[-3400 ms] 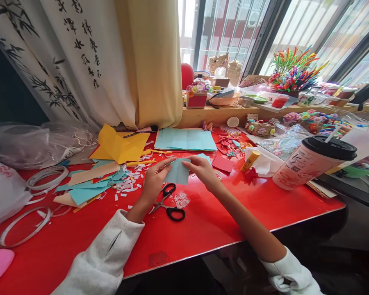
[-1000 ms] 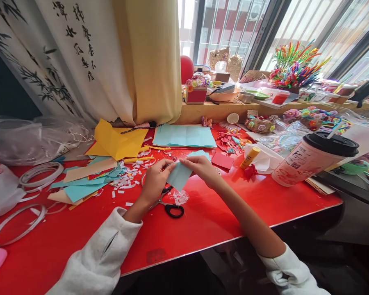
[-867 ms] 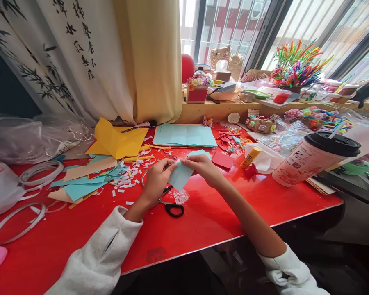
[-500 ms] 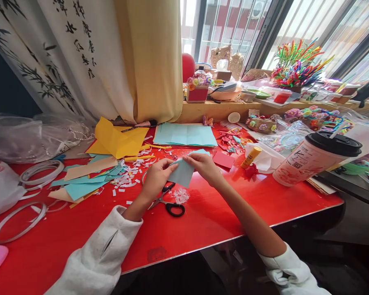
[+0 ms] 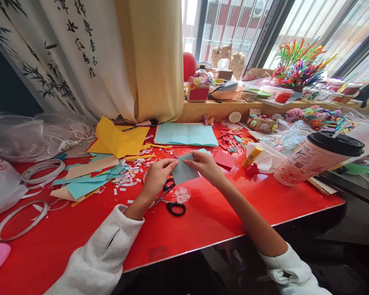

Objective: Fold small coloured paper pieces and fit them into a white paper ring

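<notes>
Both hands raised over the near part of the red surface point(image 5: 221, 223), close together but not touching. Left hand point(image 5: 156, 178): pinched on the left edge of a small blue paper point(image 5: 185, 174). Right hand point(image 5: 209, 168): thumb on the near face, fingers at the upper edge, toward the right corner.

Paper position: directly between the hands, tilted, its free lower part hanging toward the wearer. Outline roughly square, so no clear long axis; layer count cannot be told. Neither hand is nearer; both are in contact.

Below the paper, on the wearer's side: black-handled scissors point(image 5: 162, 199), flat on the surface, nearer the left hand, handle loops spread, blades directed left toward the left wrist. A little heap of white shreds point(image 5: 182, 195) sits just right of them.

Beyond the hands: a stack of larger blue sheets point(image 5: 186, 135). Left of the left hand: paper offcuts point(image 5: 89, 172) and, farther away, yellow paper point(image 5: 119, 139). Right of the right hand: red paper point(image 5: 224, 159), then a glue stick point(image 5: 252, 157), then a lidded cup point(image 5: 310, 162), tilted in view.
</notes>
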The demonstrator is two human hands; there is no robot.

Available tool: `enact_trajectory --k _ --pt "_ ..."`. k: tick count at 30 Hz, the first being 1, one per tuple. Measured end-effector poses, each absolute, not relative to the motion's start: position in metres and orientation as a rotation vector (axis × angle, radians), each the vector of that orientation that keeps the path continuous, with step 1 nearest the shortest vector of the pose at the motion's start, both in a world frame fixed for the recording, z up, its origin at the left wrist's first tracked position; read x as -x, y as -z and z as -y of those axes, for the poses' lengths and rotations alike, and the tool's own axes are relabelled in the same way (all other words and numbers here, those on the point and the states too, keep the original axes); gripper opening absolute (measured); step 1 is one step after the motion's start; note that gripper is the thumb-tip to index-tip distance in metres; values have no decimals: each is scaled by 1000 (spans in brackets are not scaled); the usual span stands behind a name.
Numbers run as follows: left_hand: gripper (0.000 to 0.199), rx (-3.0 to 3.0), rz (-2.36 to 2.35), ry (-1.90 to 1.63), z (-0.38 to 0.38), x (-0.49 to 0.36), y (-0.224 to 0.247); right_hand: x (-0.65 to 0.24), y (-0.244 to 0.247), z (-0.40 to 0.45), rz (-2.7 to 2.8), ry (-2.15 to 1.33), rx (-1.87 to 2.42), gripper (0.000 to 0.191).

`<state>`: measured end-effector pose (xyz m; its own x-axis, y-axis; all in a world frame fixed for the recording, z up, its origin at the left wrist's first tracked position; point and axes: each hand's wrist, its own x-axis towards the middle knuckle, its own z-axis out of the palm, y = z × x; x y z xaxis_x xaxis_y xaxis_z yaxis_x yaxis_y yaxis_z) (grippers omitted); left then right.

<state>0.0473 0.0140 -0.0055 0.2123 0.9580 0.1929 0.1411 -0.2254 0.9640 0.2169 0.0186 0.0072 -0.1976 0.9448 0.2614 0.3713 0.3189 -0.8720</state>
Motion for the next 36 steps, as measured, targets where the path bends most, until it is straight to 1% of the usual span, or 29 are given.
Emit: enact_trajectory --k 7,14,22,31,36 --pt "31 -1602 -1099 -1022 -15 -48 8 -216 -10 -17 1756 -823 1223 37" --pt "36 -1528 -1061 -1001 -14 -51 5 -215 -12 -16 1751 -790 1242 40" --pt "40 -1469 -1055 -961 -9 -53 2 -210 -13 -12 1733 -870 1220 35" --pt "35 -1504 -1013 -938 -12 -53 4 -213 -10 -16 1722 -801 1224 29" --pt "33 -1490 -986 -949 -13 -51 0 -215 -13 -15 1698 -838 1188 29"
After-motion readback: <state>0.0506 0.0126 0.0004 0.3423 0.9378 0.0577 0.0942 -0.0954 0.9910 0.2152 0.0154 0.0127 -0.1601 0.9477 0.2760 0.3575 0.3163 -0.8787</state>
